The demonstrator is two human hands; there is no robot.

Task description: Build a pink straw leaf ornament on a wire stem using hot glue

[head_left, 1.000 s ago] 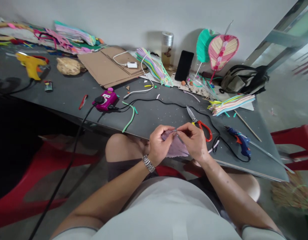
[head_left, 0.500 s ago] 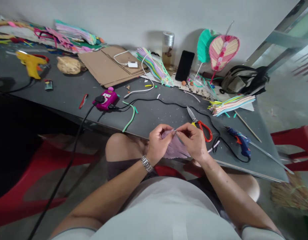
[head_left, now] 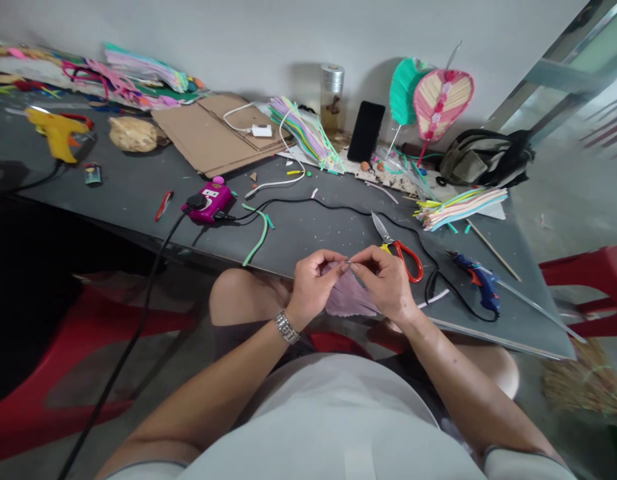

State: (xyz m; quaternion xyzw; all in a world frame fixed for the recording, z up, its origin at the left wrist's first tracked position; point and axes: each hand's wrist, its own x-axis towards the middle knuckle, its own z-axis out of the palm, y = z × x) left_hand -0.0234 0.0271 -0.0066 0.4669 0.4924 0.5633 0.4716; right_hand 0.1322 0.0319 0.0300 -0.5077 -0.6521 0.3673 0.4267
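In front of my lap, at the table's front edge, my left hand and my right hand meet fingertip to fingertip. Both are closed in a pinch at the top of a mauve fan-shaped piece, which hangs below the fingers. Something thin and greyish shows between the fingertips, too small to make out. Part of the mauve piece is hidden behind the hands. A pale lilac strip sticks out past my right wrist. Scissors with red and yellow handles lie just beyond my right hand.
A blue glue gun lies at right, its black cord crossing the table to a magenta power adapter. Behind stand a phone, a bottle and bundles of pipe cleaners. A yellow glue gun is at left.
My hands keep their pinch on the mauve piece, with little movement. The pale strip by my right wrist has swung slightly outward. The whole view has shifted a little.
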